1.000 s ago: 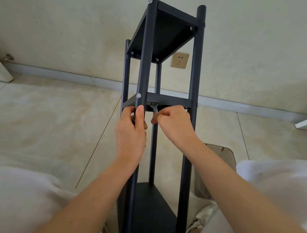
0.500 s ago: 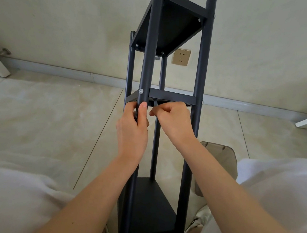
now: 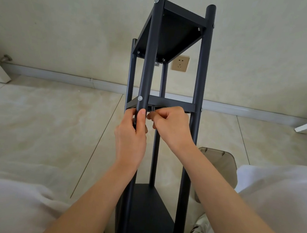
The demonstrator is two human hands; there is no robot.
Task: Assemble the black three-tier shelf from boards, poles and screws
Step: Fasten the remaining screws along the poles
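Shelf [image 3: 176, 34] sits slightly higher in view vs 0.5 s ago, upright on floor [image 3: 37, 124]; left hand [image 3: 131, 142] grasps front pole [image 3: 150, 60], right hand [image 3: 170, 127] pinches hex key [image 3: 153, 109] under mid board [image 3: 171, 105].

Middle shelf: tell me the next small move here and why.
Probably turn the hex key another stroke with the right hand: its tip points up under the middle shelf, and the left hand grips the front pole, steadying it.

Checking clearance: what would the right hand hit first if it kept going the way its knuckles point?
Likely the pole that the left hand grips; the right hand points left toward it, though depth is unclear.
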